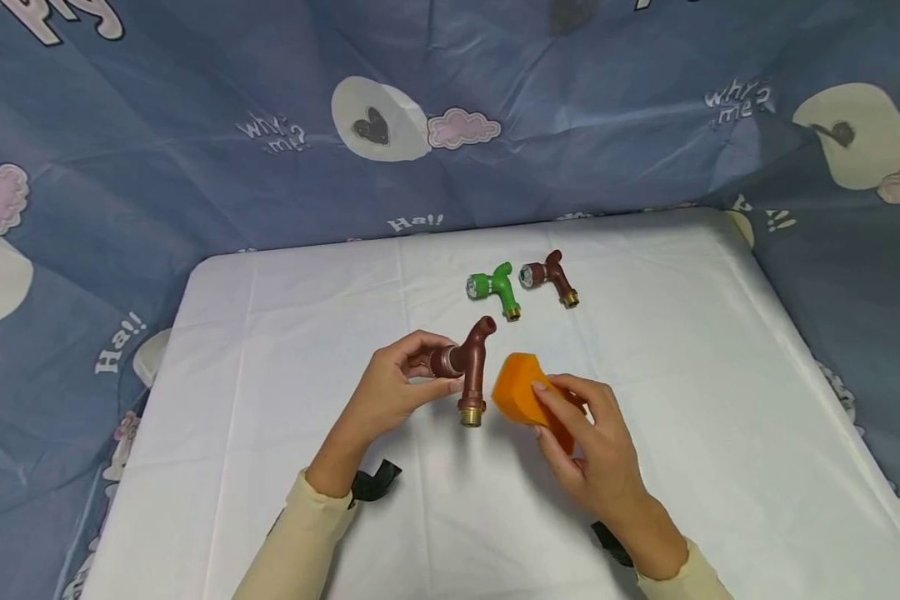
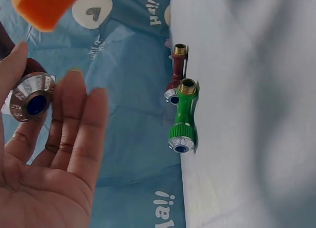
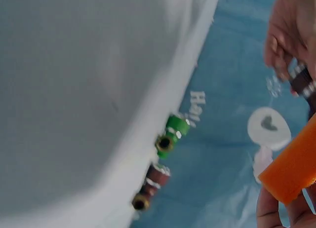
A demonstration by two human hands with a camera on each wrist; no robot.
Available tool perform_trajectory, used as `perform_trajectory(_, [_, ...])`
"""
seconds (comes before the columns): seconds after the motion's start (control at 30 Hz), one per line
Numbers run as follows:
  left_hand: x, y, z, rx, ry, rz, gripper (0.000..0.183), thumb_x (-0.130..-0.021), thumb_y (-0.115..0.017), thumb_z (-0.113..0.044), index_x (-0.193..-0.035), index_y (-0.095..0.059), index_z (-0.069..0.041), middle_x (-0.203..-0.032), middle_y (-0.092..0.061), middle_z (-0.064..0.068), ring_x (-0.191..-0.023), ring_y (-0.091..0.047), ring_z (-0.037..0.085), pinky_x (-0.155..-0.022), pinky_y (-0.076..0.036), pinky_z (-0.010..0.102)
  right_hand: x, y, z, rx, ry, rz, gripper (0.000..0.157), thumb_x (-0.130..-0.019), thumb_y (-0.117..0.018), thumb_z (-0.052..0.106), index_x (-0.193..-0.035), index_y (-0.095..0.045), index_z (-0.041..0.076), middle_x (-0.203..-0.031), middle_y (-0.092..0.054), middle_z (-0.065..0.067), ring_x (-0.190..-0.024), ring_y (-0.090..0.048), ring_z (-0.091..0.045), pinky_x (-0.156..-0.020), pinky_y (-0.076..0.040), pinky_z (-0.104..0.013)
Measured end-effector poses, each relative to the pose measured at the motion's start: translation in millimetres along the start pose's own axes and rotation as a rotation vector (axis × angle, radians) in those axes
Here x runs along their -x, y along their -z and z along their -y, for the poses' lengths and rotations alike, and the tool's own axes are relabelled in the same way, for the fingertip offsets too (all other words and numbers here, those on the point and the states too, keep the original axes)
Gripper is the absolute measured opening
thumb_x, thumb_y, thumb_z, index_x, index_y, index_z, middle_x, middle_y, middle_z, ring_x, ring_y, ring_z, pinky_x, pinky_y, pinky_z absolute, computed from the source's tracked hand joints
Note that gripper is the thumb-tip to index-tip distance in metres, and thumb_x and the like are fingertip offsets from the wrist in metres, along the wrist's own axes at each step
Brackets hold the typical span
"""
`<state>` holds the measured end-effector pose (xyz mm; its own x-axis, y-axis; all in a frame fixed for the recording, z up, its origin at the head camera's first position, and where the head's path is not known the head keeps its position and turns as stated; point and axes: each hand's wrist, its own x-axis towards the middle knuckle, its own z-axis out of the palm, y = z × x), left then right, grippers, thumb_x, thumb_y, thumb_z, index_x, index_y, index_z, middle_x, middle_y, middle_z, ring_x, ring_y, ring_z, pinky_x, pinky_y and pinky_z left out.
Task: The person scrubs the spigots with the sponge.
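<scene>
My left hand (image 1: pixel 401 383) grips a brown faucet (image 1: pixel 474 367) by its round knob, with the brass threaded end pointing down. In the left wrist view the knob's silvery face with a blue centre (image 2: pixel 36 104) shows between thumb and fingers. My right hand (image 1: pixel 596 442) pinches an orange sponge (image 1: pixel 521 390) between thumb and fingers, just right of the faucet and apart from it in the head view. In the right wrist view the sponge (image 3: pixel 291 164) covers part of the fingers.
Beyond my hands a green faucet (image 1: pixel 498 287) and a second brown faucet (image 1: pixel 551 277) lie side by side on the white-covered table (image 1: pixel 307 308). A blue printed cloth (image 1: pixel 270 192) hangs behind the table. Black straps (image 1: pixel 375 481) are at both wrists.
</scene>
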<state>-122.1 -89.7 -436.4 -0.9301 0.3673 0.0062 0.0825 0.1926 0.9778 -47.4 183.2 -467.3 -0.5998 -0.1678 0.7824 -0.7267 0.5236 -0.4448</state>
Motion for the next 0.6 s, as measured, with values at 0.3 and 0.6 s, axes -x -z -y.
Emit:
perform_trajectory(0.3, [-1.6, -3.9, 2.2, -0.228, -0.095, 0.000, 0.040, -0.085, -0.090, -0.017, -0.121, -0.073, -0.022, -0.106, -0.074, -0.006, -0.093, -0.073, 0.010, -0.087, -0.061, 0.037, -34, 11.4, 17, -0.013, 0.073, 0.053, 0.034, -0.107, -0.059, 0.030, -0.125, -0.073, 0.005, -0.123, -0.063, -0.024, -0.107, -0.057, -0.039, -0.101, -0.045, -0.026])
perform_trajectory(0.6, [-0.4, -10.9, -0.2, -0.369, -0.215, 0.040, 0.039, -0.086, -0.089, -0.012, -0.122, -0.074, -0.017, -0.115, -0.071, -0.011, -0.102, -0.070, 0.009, -0.094, -0.058, 0.033, -43, -2.5, 37, 0.060, 0.145, 0.299, 0.031, -0.109, -0.051, 0.025, -0.120, -0.077, 0.015, -0.125, -0.064, -0.014, -0.108, -0.058, -0.036, -0.089, -0.050, -0.051])
